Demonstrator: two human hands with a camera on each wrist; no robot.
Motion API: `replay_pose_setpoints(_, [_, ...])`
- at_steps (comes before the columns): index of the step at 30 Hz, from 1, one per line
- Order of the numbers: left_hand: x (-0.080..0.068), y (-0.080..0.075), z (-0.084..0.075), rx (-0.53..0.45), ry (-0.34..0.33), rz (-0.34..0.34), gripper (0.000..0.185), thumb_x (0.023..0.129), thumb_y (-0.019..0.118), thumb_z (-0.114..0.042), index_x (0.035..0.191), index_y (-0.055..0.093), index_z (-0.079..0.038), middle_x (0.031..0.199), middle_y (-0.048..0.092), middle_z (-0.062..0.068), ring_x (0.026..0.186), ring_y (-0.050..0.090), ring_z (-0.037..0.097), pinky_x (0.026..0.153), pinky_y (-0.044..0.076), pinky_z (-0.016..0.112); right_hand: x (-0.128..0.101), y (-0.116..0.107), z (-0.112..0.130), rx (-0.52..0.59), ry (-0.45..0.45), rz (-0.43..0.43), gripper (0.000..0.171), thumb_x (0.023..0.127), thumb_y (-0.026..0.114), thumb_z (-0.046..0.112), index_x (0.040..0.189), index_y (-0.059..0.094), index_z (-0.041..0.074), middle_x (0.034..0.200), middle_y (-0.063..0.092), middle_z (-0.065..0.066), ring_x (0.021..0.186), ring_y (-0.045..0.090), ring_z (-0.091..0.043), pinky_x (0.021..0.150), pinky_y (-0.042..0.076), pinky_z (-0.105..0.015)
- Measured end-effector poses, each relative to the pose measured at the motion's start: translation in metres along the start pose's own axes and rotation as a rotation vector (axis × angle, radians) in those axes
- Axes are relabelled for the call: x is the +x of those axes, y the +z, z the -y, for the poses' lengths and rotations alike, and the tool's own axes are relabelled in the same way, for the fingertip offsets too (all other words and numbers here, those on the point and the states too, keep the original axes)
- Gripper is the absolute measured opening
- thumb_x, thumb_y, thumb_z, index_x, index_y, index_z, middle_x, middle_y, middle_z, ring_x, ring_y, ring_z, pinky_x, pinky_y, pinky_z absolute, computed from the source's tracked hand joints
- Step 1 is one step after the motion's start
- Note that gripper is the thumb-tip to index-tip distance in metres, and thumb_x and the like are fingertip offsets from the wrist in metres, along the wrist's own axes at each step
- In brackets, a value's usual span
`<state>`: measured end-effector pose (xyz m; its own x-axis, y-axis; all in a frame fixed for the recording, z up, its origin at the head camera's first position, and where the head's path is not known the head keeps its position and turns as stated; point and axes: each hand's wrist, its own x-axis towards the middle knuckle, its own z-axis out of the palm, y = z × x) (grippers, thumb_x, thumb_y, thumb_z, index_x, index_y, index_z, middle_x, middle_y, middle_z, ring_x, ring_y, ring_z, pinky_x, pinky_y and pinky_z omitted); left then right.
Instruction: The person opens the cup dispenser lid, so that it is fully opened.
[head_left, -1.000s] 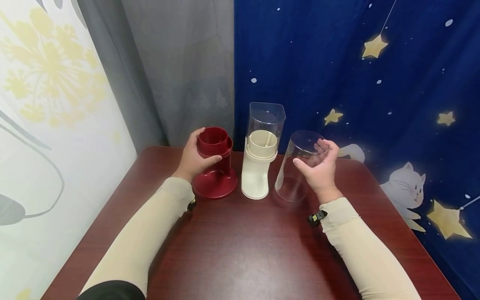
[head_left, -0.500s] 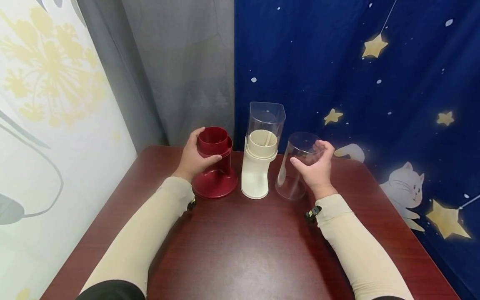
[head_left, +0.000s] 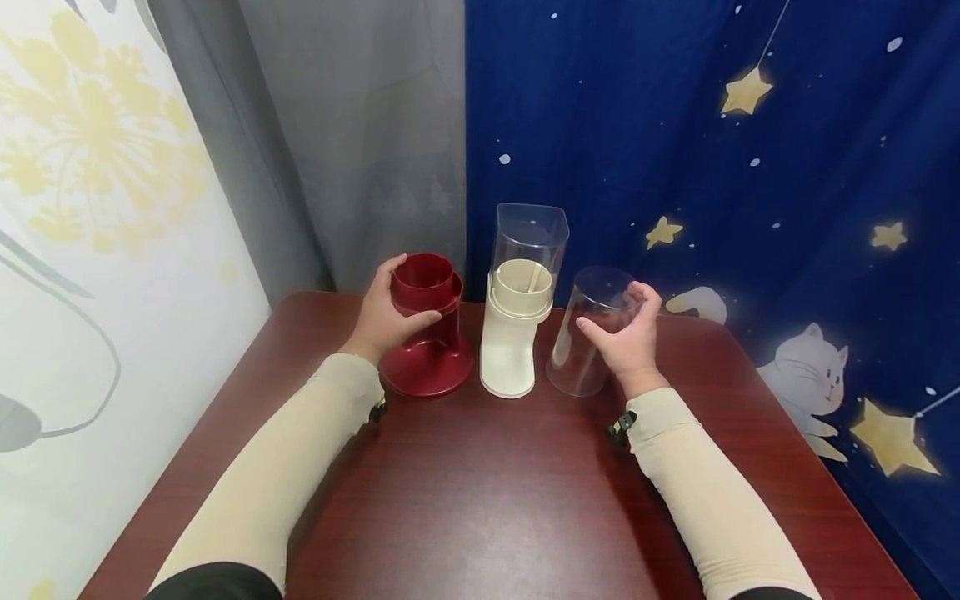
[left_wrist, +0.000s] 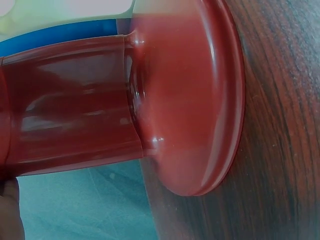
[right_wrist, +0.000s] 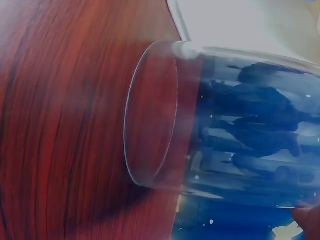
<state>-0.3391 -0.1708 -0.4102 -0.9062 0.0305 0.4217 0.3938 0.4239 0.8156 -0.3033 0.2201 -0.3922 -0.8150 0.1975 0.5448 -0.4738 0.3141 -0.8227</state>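
On the dark red table (head_left: 480,500), left hand (head_left: 382,321) grips the upper cylinder of the red base (head_left: 427,333), fingers and thumb curled round it; its round foot sits flat on the wood, seen close in the left wrist view (left_wrist: 190,95). Right hand (head_left: 626,337) is wrapped round the clear cylinder (head_left: 588,333), open end down, lower rim on the table, leaning slightly toward the cream base (head_left: 513,333), which carries a clear hopper (head_left: 528,237) and stands between the two, near both.
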Motion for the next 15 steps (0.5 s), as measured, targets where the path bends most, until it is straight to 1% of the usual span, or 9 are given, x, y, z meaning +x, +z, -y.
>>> replay_pose_setpoints(2, [0.000, -0.001, 0.000, 0.007, -0.001, 0.005, 0.106, 0.078, 0.094, -0.033, 0.163, 0.030, -0.029, 0.158, 0.047, 0.005, 0.140, 0.048, 0.029, 0.100, 0.058, 0.057, 0.001, -0.002, 0.000, -0.016, -0.014, 0.003, 0.099, 0.074, 0.088, -0.001, 0.152, 0.025, -0.004, 0.158, 0.033, -0.029, 0.152, 0.036, -0.040, 0.127, 0.029, -0.051])
replay_pose_setpoints(4, [0.001, -0.002, 0.000, 0.015, -0.004, 0.008, 0.107, 0.077, 0.095, -0.033, 0.163, 0.030, -0.030, 0.157, 0.047, 0.005, 0.139, 0.049, 0.029, 0.099, 0.058, 0.057, 0.005, -0.004, -0.004, -0.035, -0.030, 0.002, 0.105, 0.074, 0.088, 0.000, 0.156, 0.023, -0.003, 0.162, 0.030, -0.029, 0.154, 0.032, -0.039, 0.129, 0.025, -0.049])
replay_pose_setpoints(8, [0.003, -0.004, 0.001, 0.029, 0.005, 0.015, 0.109, 0.076, 0.095, -0.033, 0.163, 0.030, -0.030, 0.159, 0.045, 0.004, 0.141, 0.047, 0.029, 0.099, 0.058, 0.057, 0.017, -0.011, -0.007, -0.066, -0.067, -0.009, 0.109, 0.075, 0.089, 0.006, 0.160, 0.022, 0.004, 0.167, 0.028, -0.019, 0.158, 0.028, -0.031, 0.132, 0.021, -0.043])
replay_pose_setpoints(10, [0.003, -0.005, 0.000, 0.033, 0.008, 0.015, 0.110, 0.076, 0.095, -0.034, 0.165, 0.029, -0.032, 0.162, 0.042, 0.004, 0.143, 0.045, 0.028, 0.101, 0.058, 0.056, 0.024, -0.013, -0.003, -0.059, -0.085, 0.000, 0.110, 0.077, 0.090, 0.012, 0.161, 0.021, 0.009, 0.168, 0.027, -0.014, 0.158, 0.026, -0.027, 0.132, 0.020, -0.044])
replay_pose_setpoints(12, [0.003, -0.006, -0.003, 0.036, 0.012, 0.010, 0.112, 0.077, 0.095, -0.035, 0.166, 0.026, -0.034, 0.165, 0.038, 0.003, 0.146, 0.043, 0.028, 0.103, 0.057, 0.057, 0.029, -0.016, 0.007, -0.034, -0.097, 0.015, 0.111, 0.077, 0.092, 0.021, 0.162, 0.020, 0.013, 0.169, 0.026, -0.010, 0.159, 0.024, -0.024, 0.132, 0.018, -0.046])
replay_pose_setpoints(15, [0.004, -0.009, -0.011, 0.041, 0.019, -0.013, 0.114, 0.078, 0.093, -0.039, 0.167, 0.022, -0.039, 0.170, 0.031, -0.001, 0.151, 0.038, 0.027, 0.107, 0.054, 0.058, 0.035, -0.018, 0.025, 0.011, -0.122, 0.038, 0.116, 0.076, 0.095, 0.041, 0.162, 0.021, 0.016, 0.170, 0.025, -0.007, 0.160, 0.023, -0.022, 0.132, 0.016, -0.048])
